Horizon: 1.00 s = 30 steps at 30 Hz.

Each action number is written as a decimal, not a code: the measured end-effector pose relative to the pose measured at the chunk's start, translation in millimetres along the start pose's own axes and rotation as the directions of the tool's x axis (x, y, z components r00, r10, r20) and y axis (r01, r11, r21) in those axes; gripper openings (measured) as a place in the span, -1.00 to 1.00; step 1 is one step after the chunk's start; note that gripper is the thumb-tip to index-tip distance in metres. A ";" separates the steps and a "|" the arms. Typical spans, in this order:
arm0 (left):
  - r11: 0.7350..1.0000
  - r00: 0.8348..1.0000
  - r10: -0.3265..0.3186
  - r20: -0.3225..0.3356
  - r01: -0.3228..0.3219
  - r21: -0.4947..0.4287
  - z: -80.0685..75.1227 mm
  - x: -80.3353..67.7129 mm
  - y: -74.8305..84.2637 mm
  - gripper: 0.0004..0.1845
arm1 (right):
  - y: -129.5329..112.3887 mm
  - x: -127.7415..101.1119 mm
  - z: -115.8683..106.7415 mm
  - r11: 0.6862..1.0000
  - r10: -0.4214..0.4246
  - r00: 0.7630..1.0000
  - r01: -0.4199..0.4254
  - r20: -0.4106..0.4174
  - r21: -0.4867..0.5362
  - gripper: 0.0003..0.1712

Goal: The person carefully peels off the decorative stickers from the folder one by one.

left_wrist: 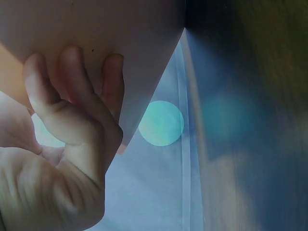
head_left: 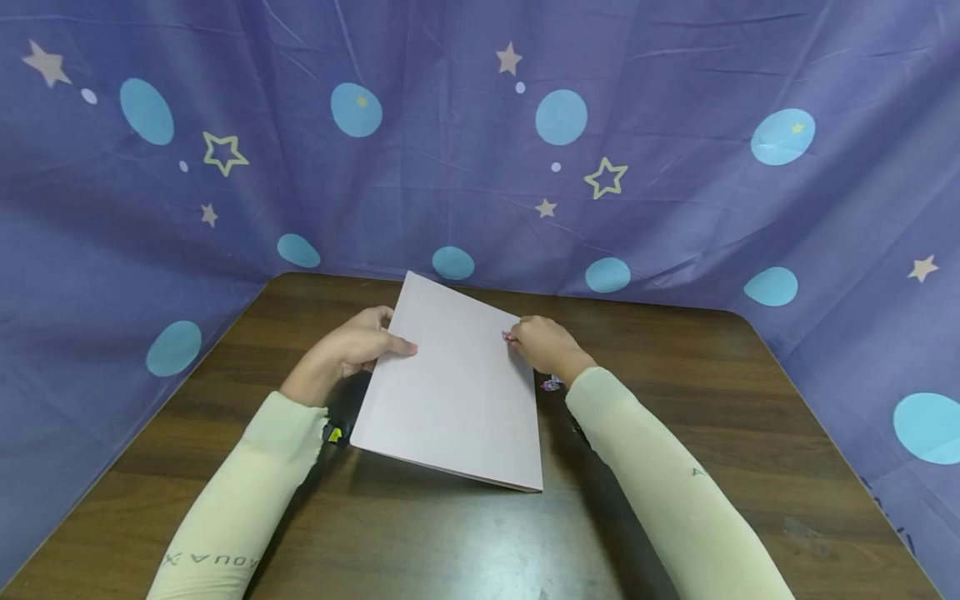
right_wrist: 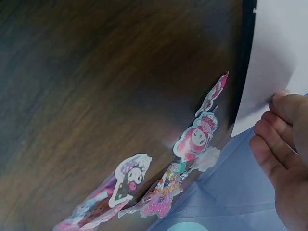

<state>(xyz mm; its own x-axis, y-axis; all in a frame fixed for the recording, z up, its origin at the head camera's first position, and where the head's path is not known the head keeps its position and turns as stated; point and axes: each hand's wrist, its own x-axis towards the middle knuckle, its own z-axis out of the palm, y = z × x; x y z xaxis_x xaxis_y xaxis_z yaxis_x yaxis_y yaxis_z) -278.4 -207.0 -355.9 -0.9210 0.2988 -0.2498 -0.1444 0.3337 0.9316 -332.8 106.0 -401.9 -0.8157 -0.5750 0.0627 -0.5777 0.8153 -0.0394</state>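
Note:
A thin, white, book-like board is held tilted over the table. At its left edge my left hand grips it, thumb on the upper face. In the left wrist view, several fingers press its underside. On the right edge my right hand pinches a small pink sticker against the white face, most of it hidden by the fingertips. In the right wrist view, the fingers of this hand are bent at the board's corner. Cut-out cartoon stickers lie on the table beside it.
The brown wooden table meets a blue curtain with stars and dots at the back. Further stickers overlap in the right wrist view. By the left sleeve shows a dark item with a yellow patch.

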 end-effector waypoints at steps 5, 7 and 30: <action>1.000 1.000 0.007 0.002 -0.007 0.000 0.2 0.0 -0.2 -0.28 | 0.0 3.1 -0.8 0.999 0.050 0.999 -0.050 -0.004 0.015 -0.79; 1.000 1.000 0.012 0.000 -0.012 0.006 0.1 0.0 -0.2 -0.28 | 0.0 3.9 -2.4 0.997 0.065 0.998 -0.065 -0.015 0.033 -0.79; 1.000 1.000 0.011 -0.004 -0.011 0.019 -1.5 0.8 -1.0 -0.29 | 27.9 -21.2 -23.6 0.983 0.133 0.989 -0.124 -0.058 0.136 -0.82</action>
<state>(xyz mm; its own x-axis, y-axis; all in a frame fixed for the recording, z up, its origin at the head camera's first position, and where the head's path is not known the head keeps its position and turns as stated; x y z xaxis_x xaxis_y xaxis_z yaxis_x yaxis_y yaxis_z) -279.5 -208.4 -356.6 -0.9242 0.2987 -0.2381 -0.1272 0.3469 0.9292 -330.9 142.5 -380.7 -0.8821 -0.4569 0.1146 -0.4708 0.8632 -0.1824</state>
